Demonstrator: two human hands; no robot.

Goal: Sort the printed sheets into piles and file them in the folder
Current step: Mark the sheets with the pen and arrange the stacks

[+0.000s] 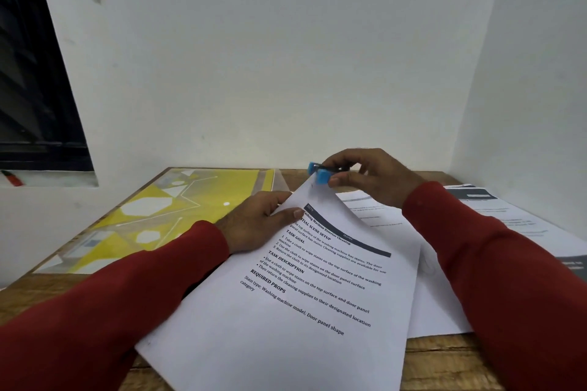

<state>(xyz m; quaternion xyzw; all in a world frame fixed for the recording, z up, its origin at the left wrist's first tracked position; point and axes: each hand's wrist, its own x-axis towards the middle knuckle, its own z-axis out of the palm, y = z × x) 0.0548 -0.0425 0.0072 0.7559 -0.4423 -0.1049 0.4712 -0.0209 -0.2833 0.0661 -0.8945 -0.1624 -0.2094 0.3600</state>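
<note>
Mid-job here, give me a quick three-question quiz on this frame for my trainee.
1. True or false: the right hand holds a blue clip in its grip at the top corner of the sheets.
2. Where does the yellow folder lie? A) on the person's left, B) under the sheets, C) in the right hand.
3. Fill in: the left hand rests on the top sheet's ____ edge.

Key: 1 true. 2 A. 3 left; its thumb lies on the print, and more printed sheets lie to the right.
</note>
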